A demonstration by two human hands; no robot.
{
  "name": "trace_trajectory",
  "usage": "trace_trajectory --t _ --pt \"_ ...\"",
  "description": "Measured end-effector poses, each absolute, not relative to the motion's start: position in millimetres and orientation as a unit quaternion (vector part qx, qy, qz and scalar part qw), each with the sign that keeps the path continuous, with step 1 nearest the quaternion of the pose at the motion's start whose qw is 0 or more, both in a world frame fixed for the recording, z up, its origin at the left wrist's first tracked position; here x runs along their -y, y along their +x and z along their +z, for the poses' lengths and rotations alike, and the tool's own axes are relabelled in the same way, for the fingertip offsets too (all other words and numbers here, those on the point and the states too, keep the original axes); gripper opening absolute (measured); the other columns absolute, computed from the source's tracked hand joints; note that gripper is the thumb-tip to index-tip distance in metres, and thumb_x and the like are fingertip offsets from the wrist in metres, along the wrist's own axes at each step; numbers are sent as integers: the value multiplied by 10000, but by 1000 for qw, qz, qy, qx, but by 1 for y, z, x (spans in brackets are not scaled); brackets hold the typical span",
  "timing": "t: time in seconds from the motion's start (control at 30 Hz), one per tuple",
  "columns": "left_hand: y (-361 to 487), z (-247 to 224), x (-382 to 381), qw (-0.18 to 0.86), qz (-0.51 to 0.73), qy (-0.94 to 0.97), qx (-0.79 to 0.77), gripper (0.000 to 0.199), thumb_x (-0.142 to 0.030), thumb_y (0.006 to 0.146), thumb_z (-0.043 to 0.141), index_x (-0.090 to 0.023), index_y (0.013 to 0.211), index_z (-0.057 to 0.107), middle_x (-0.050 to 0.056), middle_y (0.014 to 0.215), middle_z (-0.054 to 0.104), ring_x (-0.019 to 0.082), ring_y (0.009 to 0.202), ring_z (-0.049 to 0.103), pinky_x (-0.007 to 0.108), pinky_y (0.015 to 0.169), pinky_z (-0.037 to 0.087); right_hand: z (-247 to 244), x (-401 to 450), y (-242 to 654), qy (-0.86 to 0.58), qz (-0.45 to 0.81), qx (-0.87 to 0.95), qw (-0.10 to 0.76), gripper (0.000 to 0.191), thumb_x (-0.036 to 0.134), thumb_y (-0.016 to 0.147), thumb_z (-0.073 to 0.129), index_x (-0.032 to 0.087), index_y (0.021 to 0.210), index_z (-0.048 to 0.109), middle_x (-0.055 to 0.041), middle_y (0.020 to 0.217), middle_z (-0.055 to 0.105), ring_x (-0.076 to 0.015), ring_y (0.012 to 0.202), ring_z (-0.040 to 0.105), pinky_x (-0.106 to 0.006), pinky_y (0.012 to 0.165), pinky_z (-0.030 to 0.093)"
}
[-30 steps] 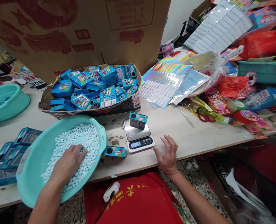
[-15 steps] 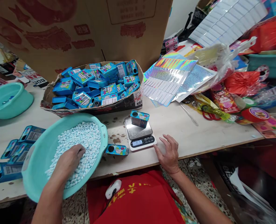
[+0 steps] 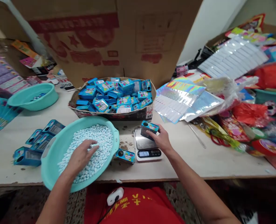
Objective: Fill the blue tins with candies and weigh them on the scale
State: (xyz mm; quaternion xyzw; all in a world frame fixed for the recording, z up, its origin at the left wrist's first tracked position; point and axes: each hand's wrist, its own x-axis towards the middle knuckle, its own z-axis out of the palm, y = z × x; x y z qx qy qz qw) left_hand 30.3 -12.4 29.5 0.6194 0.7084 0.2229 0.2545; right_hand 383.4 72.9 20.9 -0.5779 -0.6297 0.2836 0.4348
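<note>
Over the heap of small pale-blue candies in the turquoise basin, my left hand has its fingers apart and holds nothing I can see. My right hand grips a small blue candy box from its right side, thumb in front. The box stands on the metal plate of a white digital scale, whose lit display seems to show 1575. Between basin and scale lies another blue candy box, with a dark round hole in its end.
Several blue boxes rest left of the basin. Behind it, a cardboard tray is piled with more. A second turquoise basin is at back left. Shiny sticker sheets, a metal spoon-like stick and plastic packaging lie to the right.
My right hand has moved from beside the scale up to the box on it and closed around it. My left hand's fingers have lifted and spread above the candies. The view has shifted.
</note>
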Motion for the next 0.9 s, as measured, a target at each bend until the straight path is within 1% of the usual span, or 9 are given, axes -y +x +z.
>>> trace_trajectory --t 0.07,0.17,0.27,0.33,0.43,0.53,0.63,0.73,0.9 --pt "38 39 16 325 316 547 -704 378 -550 781 563 -205 917 640 65 1019 652 242 914 600 362 865 438 47 -88 364 -534 277 676 425 453 508 706 704 182 1012 632 -65 949 684 -236 877 630 -393 823 488" --pt "56 55 14 456 531 338 -629 453 -590 769 585 -179 956 616 89 989 655 231 895 620 345 805 469 85 -92 327 -435 198 765 432 376 454 738 705 227 1031 638 -58 1022 673 -244 952 618 -390 856 468" --pt "71 64 -1 554 672 105 -481 528 -634 841 456 -182 1087 575 133 1163 607 226 1013 610 342 821 488 103 -90 282 -345 134 856 361 298 378 780 686 255 1048 640 -55 1043 683 -260 985 618 -412 880 438" --pt "73 65 -13 590 687 8 -423 525 -625 873 400 -181 1100 564 145 1243 556 218 1041 598 328 801 506 102 -92 251 -309 111 898 293 268 336 783 685 250 1034 641 -48 1020 696 -262 966 629 -405 859 433" --pt "68 63 -21 606 705 -57 -364 430 -517 915 410 -145 1073 558 155 1200 554 182 938 618 289 748 525 93 -93 218 -299 87 920 239 247 286 800 659 245 1042 631 -43 1000 697 -254 951 632 -382 825 431" --pt "59 64 -18 601 727 -62 -325 366 -428 937 418 -115 1040 576 147 1106 588 161 865 627 271 748 533 90 -89 203 -293 45 923 243 271 277 802 653 247 1070 621 -50 1013 689 -257 975 618 -378 823 412" --pt "52 70 -13 593 739 -59 -314 362 -400 945 412 -103 1018 607 149 1083 606 168 893 633 276 780 538 92 -84 196 -288 7 925 247 287 270 808 645 253 1093 612 -54 1022 687 -258 982 609 -379 820 390" --pt "50 75 -12 588 737 -70 -326 307 -309 950 412 -98 996 630 150 1048 629 165 915 635 277 825 532 95 -80 188 -295 -7 925 237 248 253 819 628 244 1066 619 -53 987 692 -251 936 616 -371 794 381" --pt "49 79 -8 569 764 -47 -300 197 -175 885 506 -95 980 660 128 970 670 163 893 649 307 913 515 98 -77 180 -294 9 919 264 267 279 815 640 244 1079 620 -60 1015 685 -255 947 611 -371 806 398"
